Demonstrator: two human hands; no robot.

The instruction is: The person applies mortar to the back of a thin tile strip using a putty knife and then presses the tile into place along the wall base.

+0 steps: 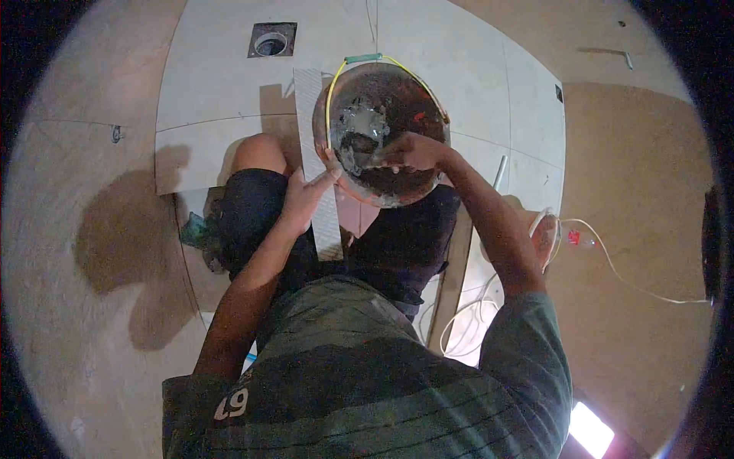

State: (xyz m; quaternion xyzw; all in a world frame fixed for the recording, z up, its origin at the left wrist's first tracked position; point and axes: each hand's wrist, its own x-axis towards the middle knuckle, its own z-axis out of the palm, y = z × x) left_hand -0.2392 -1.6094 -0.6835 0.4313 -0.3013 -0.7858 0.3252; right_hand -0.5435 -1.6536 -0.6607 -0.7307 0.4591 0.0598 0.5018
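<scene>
A round bucket (321,126) with a yellow wire handle and green grip stands between my knees. Its inside is dark, with wet grey paste (363,118) stuck to the far left wall. My right hand (413,151) reaches into the bucket with fingers curled; whatever they hold is too dark to make out. A long, narrow, pale ribbed strip (310,99), like a cut tile piece, leans upright along the bucket's left side. Around this strip my left hand (307,197) is closed, its fingertips close to the bucket's rim.
Pale tiles (482,76) cover the floor ahead, with a square drain opening (271,42) at the far left. Brown walls rise on both sides. A white cable (612,264) runs along the right, coiling beside a long bar (457,279). A green crumpled thing (197,229) lies by my left knee.
</scene>
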